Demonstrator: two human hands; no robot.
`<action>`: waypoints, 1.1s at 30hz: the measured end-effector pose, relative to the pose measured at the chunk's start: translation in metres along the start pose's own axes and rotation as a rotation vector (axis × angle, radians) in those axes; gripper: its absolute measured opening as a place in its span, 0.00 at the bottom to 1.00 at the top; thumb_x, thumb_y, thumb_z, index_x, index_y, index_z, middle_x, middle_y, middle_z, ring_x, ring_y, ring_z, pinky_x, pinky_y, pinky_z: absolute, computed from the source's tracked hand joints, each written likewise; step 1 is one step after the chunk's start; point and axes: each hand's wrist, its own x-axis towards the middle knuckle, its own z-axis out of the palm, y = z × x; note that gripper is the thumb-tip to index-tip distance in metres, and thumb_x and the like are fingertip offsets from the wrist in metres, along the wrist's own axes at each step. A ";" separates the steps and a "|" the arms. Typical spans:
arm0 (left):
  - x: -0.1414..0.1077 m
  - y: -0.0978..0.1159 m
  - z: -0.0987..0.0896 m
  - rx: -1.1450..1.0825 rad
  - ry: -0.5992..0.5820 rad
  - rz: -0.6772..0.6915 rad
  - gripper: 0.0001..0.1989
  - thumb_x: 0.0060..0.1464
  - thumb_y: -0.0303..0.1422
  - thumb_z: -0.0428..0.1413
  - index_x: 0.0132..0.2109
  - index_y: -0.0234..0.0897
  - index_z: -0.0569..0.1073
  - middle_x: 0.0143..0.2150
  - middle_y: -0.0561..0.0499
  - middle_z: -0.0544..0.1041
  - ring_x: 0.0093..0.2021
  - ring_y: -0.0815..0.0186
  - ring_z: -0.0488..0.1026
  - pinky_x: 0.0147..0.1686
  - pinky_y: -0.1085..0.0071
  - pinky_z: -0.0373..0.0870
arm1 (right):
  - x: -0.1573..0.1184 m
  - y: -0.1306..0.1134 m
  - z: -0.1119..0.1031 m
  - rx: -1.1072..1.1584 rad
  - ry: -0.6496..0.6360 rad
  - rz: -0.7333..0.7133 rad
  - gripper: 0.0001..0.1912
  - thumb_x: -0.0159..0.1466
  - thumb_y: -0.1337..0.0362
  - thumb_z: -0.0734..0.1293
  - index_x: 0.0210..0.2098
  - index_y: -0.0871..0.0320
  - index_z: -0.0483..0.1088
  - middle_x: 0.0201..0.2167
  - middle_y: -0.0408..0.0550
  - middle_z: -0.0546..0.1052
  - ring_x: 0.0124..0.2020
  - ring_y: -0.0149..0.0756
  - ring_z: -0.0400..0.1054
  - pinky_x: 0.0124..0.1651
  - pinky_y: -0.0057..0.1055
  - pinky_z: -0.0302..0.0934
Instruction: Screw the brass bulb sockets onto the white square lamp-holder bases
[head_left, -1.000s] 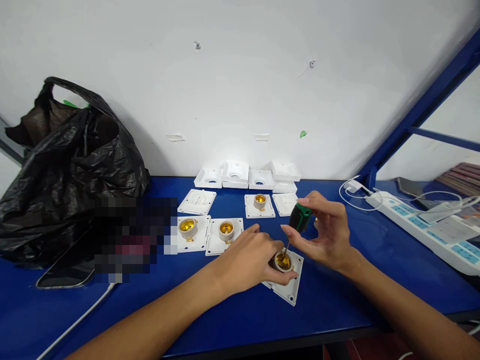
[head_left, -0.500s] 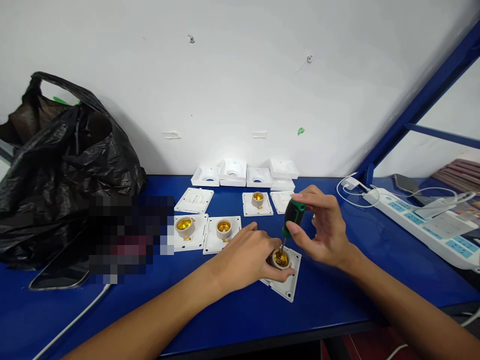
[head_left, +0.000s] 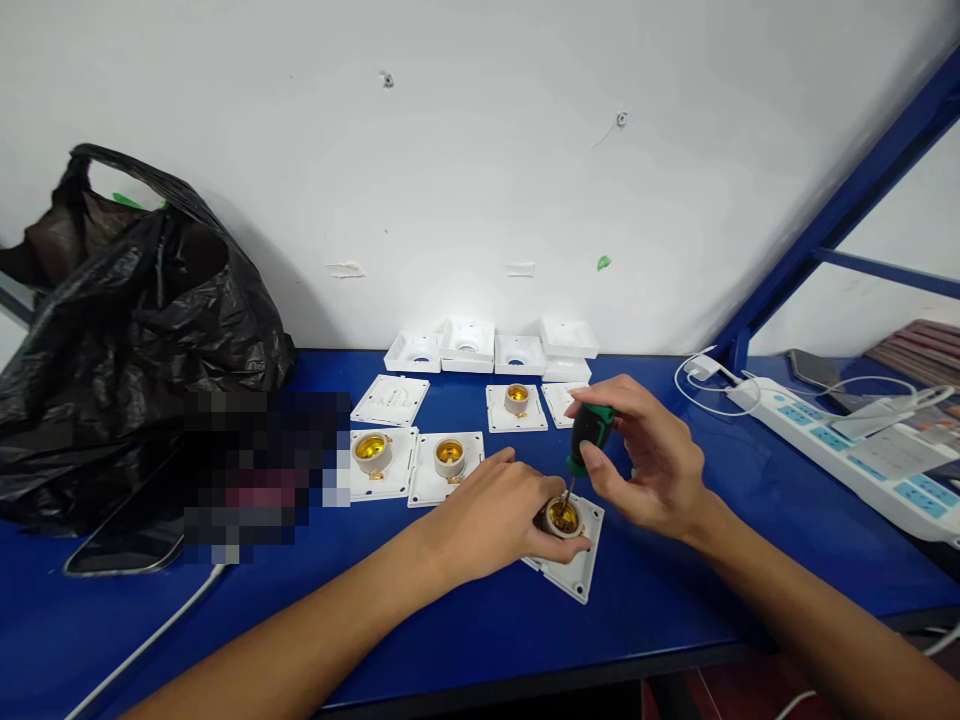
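Note:
My right hand (head_left: 641, 455) is closed round the green and black handle of a screwdriver (head_left: 592, 435). The screwdriver's shaft points down into a gold-lined lamp socket (head_left: 564, 517), and its tip is hidden inside. That socket stands on a square white base plate (head_left: 581, 572) near the table's front. Pressing round the socket, my left hand (head_left: 499, 510) grips it with thumb and fingers and covers part of the plate. Just beyond my left hand lie two white plates with sockets, the nearer socket (head_left: 449, 457) and the left socket (head_left: 371, 453).
White square covers (head_left: 469, 340) are lined up against the wall. Another plate with a socket (head_left: 517, 400) and a bare plate (head_left: 390, 400) lie before them. A black plastic bag (head_left: 142, 340) and a phone (head_left: 124, 550) are on the left, a power strip (head_left: 847, 440) on the right.
My right hand has shifted slightly on the screwdriver handle, its upper fingers reaching a little further over it. My left hand and the socket keep their places.

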 end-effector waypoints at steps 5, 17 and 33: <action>-0.001 -0.002 0.001 0.057 0.005 0.023 0.20 0.61 0.51 0.62 0.34 0.38 0.75 0.25 0.56 0.74 0.28 0.62 0.72 0.49 0.58 0.66 | 0.003 -0.005 0.000 -0.075 -0.030 -0.104 0.35 0.61 0.79 0.66 0.66 0.56 0.65 0.43 0.50 0.75 0.42 0.40 0.71 0.38 0.38 0.69; -0.003 -0.003 0.001 0.037 0.014 0.053 0.18 0.64 0.50 0.58 0.43 0.38 0.75 0.31 0.54 0.76 0.30 0.61 0.73 0.47 0.59 0.66 | 0.002 -0.001 -0.001 -0.073 -0.024 -0.030 0.34 0.63 0.77 0.69 0.66 0.53 0.66 0.43 0.48 0.74 0.40 0.37 0.70 0.38 0.36 0.69; -0.002 -0.007 -0.009 -0.103 0.000 0.055 0.20 0.57 0.52 0.65 0.41 0.40 0.79 0.32 0.52 0.77 0.34 0.60 0.71 0.32 0.69 0.60 | 0.002 -0.001 0.001 -0.108 0.006 -0.059 0.34 0.63 0.76 0.70 0.66 0.52 0.66 0.41 0.47 0.73 0.39 0.37 0.69 0.37 0.36 0.67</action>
